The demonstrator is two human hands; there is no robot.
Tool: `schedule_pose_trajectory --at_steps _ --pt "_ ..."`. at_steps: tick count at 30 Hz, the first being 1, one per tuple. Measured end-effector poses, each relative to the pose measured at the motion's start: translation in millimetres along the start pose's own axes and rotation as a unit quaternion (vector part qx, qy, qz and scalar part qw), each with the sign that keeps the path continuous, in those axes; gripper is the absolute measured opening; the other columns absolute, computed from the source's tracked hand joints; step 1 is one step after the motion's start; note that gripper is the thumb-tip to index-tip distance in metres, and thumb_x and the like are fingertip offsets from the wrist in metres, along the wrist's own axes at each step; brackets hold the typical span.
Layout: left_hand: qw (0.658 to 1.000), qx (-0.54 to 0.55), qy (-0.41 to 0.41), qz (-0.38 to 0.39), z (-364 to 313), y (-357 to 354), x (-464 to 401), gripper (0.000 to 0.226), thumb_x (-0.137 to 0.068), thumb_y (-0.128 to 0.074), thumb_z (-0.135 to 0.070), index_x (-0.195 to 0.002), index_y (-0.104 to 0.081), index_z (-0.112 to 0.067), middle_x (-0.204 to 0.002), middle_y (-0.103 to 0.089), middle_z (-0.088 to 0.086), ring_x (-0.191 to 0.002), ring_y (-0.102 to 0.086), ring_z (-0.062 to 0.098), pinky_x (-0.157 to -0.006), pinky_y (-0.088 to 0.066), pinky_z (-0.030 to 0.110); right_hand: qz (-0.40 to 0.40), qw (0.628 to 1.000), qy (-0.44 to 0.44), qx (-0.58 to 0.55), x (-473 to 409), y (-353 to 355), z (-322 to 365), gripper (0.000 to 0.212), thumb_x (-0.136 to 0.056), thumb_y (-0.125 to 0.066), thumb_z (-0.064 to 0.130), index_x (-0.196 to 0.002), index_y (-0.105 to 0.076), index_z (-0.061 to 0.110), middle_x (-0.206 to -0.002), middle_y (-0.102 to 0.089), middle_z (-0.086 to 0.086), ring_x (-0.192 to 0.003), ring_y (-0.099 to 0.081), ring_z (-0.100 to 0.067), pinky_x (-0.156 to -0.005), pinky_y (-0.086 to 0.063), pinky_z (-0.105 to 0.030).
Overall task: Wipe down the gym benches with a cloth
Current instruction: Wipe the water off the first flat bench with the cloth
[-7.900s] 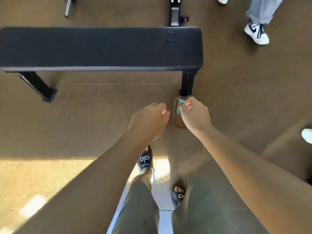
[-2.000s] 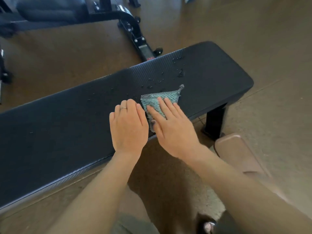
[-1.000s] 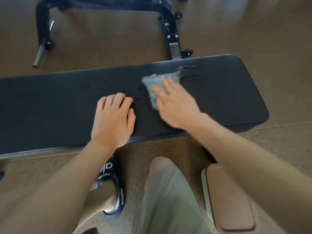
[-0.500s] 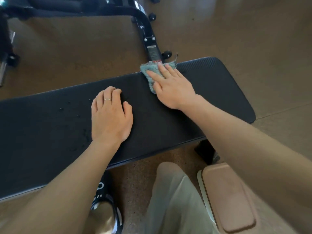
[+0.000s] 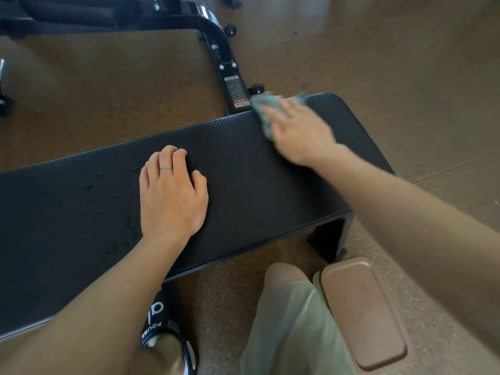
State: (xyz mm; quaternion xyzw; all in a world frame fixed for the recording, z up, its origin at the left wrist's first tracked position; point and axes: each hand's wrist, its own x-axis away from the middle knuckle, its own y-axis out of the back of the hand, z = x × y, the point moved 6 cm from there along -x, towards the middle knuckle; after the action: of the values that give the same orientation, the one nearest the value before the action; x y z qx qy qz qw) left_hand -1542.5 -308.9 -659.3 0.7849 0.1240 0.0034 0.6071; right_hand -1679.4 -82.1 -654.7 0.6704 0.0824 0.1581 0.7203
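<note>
A long black padded bench (image 5: pixel 243 169) runs across the view from lower left to upper right. My right hand (image 5: pixel 300 131), blurred by motion, presses a teal cloth (image 5: pixel 263 109) flat against the bench's far edge near its right end, fingers straight. Palm down, my left hand (image 5: pixel 171 193) rests on the middle of the pad; there is a ring on one finger. Water droplets (image 5: pixel 116 212) lie on the pad to the left of that hand.
A brown oblong tray (image 5: pixel 362 312) lies on the cork-coloured floor by my right knee and the bench leg (image 5: pixel 330 239). Behind the bench stands another machine's black frame (image 5: pixel 230 74) with small wheels. My sandalled left foot (image 5: pixel 162 331) is under the bench's near edge.
My right hand has slid the cloth along the far edge toward the bench's right end. The left hand has stayed planted on the pad. The droplets near the cloth's earlier spot are gone.
</note>
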Motion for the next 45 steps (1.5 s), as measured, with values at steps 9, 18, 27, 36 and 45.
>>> schedule_pose_trajectory --at_steps 9,18,27,36,45 --pt "1.0 -0.011 0.004 -0.005 -2 2 -1 0.045 -0.104 -0.04 -0.034 -0.141 -0.047 -0.01 -0.149 -0.045 0.01 -0.142 -0.038 0.033 -0.122 -0.029 0.051 -0.001 0.999 0.006 -0.051 55 -21 87 0.064 -0.102 -0.006 0.042 -0.163 -0.015 0.026 -0.17 -0.01 -0.012 -0.158 -0.004 -0.033 -0.127 -0.003 -0.046" --pt "1.0 -0.006 0.006 0.001 -2 1 -1 0.045 -0.104 -0.04 -0.034 -0.142 -0.047 -0.011 -0.151 -0.044 0.009 -0.144 -0.037 0.032 -0.124 -0.027 0.051 0.014 0.991 -0.122 -0.053 14 3 -64 0.056 -0.108 -0.017 0.036 -0.164 -0.011 0.029 -0.172 -0.005 -0.009 -0.158 -0.003 -0.027 -0.128 -0.003 -0.041" --pt "1.0 -0.007 0.009 0.0 -4 1 1 0.046 -0.104 -0.04 -0.034 -0.142 -0.047 -0.01 -0.151 -0.045 0.011 -0.144 -0.037 0.033 -0.124 -0.027 0.051 -0.012 0.993 -0.088 -0.071 98 -12 -1 0.056 -0.109 -0.016 0.041 -0.164 -0.01 0.032 -0.172 -0.002 -0.001 -0.158 0.003 -0.021 -0.127 0.002 -0.036" --pt "1.0 -0.003 0.006 -0.01 -3 3 1 0.045 -0.105 -0.041 -0.034 -0.142 -0.047 -0.01 -0.151 -0.045 0.012 -0.145 -0.036 0.034 -0.124 -0.026 0.051 0.0 0.985 -0.145 -0.092 4 1 -46 0.056 -0.108 -0.015 0.039 -0.164 -0.012 0.029 -0.172 -0.003 -0.006 -0.158 0.001 -0.027 -0.128 0.001 -0.042" --pt "1.0 -0.011 0.005 -0.007 -6 3 1 0.045 -0.104 -0.042 -0.032 -0.142 -0.046 -0.007 -0.15 -0.046 0.014 -0.144 -0.037 0.036 -0.123 -0.027 0.054 -0.017 0.983 -0.165 -0.081 69 -10 -41 0.057 -0.108 -0.016 0.041 -0.164 -0.009 0.03 -0.172 -0.002 -0.006 -0.158 0.002 -0.026 -0.128 0.001 -0.041"
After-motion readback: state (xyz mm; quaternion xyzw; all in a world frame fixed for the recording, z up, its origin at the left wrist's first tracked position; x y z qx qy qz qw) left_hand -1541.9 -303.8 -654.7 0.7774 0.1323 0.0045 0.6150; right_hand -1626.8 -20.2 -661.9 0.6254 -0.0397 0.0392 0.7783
